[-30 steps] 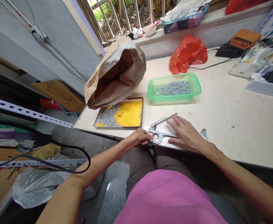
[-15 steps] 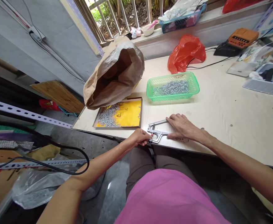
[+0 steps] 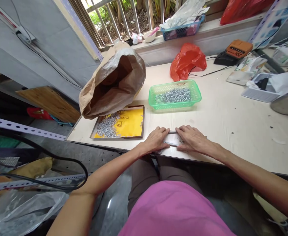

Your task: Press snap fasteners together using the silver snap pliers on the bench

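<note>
In the head view, metal pliers (image 3: 173,144) lie flat at the table's front edge, their two grey handles showing between my hands. My left hand (image 3: 155,139) is closed over the head end, so the jaws and spring are hidden. From the other side my right hand (image 3: 190,137) grips the handle ends, thumb on the near handle and fingers on the far one. Just left and beyond lies a shallow tray (image 3: 143,122) with a yellow bottom and a heap of small silver metal pins (image 3: 108,125). Farther off, a green basket (image 3: 195,90) holds more of these pins.
An open brown paper bag (image 3: 116,78) leans over the tray's back. Behind the basket is a red plastic bag (image 3: 188,60). An orange battery (image 3: 239,48) on a black charger, a cable and a grey bin (image 3: 257,93) stand at the right. A black cable (image 3: 83,164) loops near my left arm.
My left hand has moved from pinching at the pliers' jaws to covering the head and gripping the handles' left part. My right hand stays on the handles. The view has shifted slightly right.
</note>
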The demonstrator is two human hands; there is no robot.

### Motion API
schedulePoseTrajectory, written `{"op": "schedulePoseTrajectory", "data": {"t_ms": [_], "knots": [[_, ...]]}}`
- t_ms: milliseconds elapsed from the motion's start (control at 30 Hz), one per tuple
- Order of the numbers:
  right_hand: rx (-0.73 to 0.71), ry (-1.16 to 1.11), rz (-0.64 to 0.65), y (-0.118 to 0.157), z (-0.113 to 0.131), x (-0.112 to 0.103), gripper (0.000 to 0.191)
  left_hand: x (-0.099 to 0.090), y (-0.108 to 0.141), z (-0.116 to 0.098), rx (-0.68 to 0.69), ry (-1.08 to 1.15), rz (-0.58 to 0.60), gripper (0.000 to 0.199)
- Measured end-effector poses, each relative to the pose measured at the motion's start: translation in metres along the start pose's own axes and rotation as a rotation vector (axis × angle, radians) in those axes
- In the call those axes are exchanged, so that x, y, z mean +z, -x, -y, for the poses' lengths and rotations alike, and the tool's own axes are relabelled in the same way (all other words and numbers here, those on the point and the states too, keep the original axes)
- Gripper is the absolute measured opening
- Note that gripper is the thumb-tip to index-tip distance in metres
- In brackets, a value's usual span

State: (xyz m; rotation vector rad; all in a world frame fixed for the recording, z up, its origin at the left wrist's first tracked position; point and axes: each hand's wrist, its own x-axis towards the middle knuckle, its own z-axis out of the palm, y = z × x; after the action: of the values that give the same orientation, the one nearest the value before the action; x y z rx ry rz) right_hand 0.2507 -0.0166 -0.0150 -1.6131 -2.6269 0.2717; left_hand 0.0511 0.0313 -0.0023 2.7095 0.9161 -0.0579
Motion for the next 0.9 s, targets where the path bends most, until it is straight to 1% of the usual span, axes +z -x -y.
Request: {"op": "schedulePoseTrajectory", "data": {"t_ms": [67, 200, 267, 333, 433, 533, 633, 700, 733, 800, 900], "knots": [[0.001, 0.036, 0.006, 0.002, -0.001, -0.003, 0.052, -0.004, -0.003, -0.003, -0.008, -0.074, 0.026, 0.064], [-0.003, 0.061, 0.012, 0.0, 0.002, -0.004, 0.029, -0.005, -0.006, -0.011, 0.01, -0.15, 0.06, 0.04], [-0.002, 0.03, 0.007, -0.002, 0.002, -0.001, 0.02, -0.002, -0.009, -0.011, -0.007, -0.14, 0.046, 0.032], [0.002, -0.015, -0.006, -0.004, 0.001, 0.004, 0.014, 0.002, -0.012, -0.01, -0.053, -0.115, 0.022, 0.027], [0.004, -0.049, -0.031, -0.006, -0.002, 0.007, 0.016, 0.004, -0.016, -0.008, -0.105, -0.089, 0.003, 0.024], [-0.014, -0.03, -0.033, -0.008, -0.009, 0.002, 0.019, 0.006, -0.012, -0.01, -0.125, -0.087, -0.025, 0.027], [-0.094, -0.046, 0.024, -0.013, -0.022, -0.004, 0.039, 0.016, 0.004, -0.019, -0.132, -0.067, -0.145, 0.037], [-0.148, -0.098, 0.048, -0.016, -0.031, -0.005, 0.044, 0.029, 0.017, -0.03, -0.095, -0.05, -0.24, 0.034], [-0.156, -0.12, 0.036, -0.018, -0.035, -0.003, 0.042, 0.036, 0.024, -0.037, -0.064, -0.039, -0.275, 0.032], [-0.124, -0.115, -0.022, -0.022, -0.04, 0.0, 0.033, 0.049, 0.033, -0.05, -0.013, -0.005, -0.312, 0.031], [-0.021, -0.015, -0.133, -0.032, -0.041, 0.001, 0.027, 0.058, 0.039, -0.064, -0.017, 0.065, -0.324, 0.028]]}}
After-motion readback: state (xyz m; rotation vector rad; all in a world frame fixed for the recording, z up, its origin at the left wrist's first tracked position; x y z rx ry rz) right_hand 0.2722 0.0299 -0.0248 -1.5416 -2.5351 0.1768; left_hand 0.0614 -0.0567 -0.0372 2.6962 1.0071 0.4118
